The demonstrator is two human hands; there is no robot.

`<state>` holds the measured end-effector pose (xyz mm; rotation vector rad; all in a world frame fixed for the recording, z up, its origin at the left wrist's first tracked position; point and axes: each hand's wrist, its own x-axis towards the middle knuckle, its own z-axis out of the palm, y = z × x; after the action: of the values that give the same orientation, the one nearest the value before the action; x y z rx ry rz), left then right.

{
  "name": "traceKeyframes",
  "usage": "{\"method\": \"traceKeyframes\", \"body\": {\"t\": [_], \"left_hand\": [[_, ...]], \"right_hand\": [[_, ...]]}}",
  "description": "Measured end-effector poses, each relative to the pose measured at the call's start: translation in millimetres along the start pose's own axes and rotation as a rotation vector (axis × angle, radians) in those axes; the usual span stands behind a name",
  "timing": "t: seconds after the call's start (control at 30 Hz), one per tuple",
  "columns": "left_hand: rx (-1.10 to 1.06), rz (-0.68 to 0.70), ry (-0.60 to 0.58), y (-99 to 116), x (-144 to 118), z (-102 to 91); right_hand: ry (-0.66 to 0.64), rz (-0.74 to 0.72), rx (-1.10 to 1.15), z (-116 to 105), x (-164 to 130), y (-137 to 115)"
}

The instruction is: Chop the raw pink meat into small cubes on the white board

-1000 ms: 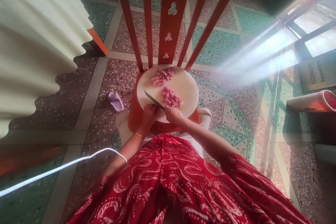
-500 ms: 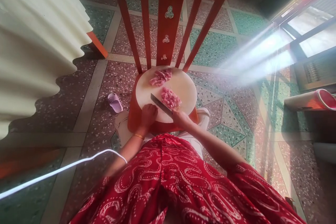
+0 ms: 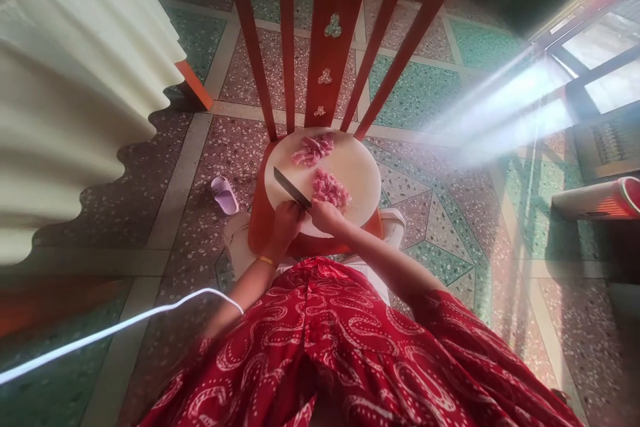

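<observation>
I see my right hand gripping the knife, blade angled across the round white board beside the chopped meat. My left hand rests curled at the board's near edge. No writing reads.

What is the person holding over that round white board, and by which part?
A knife, gripped by its handle end in the right hand. The left hand rests beside it at the cutting board edge.
</observation>
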<state>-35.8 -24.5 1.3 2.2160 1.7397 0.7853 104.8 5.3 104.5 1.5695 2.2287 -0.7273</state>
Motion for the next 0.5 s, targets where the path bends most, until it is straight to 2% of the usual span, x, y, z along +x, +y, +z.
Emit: {"method": "traceKeyframes", "body": {"t": [0.13, 0.23, 0.3, 0.4, 0.5], "left_hand": [[0.060, 0.032, -0.105, -3.2, 2.4, -10.2], [0.142, 0.072, -0.259, -5.4, 9.3, -15.1], [0.179, 0.038, -0.330, -6.5, 16.3, -15.9], [0.126, -0.067, -0.332, -10.0, 30.5, -15.4], [-0.087, -0.169, -0.294, -14.0, 50.9, -15.0]], "right_hand": [[-0.031, 0.003, -0.028, -0.7, -20.2, 29.6], [0.049, 0.081, -0.108, -6.4, -35.5, 61.4], [0.116, 0.099, -0.143, -14.4, -43.1, 81.8], [0.138, -0.012, -0.182, -26.8, -55.7, 111.3], [0.060, -0.117, -0.253, -31.1, -68.6, 137.5]]}}
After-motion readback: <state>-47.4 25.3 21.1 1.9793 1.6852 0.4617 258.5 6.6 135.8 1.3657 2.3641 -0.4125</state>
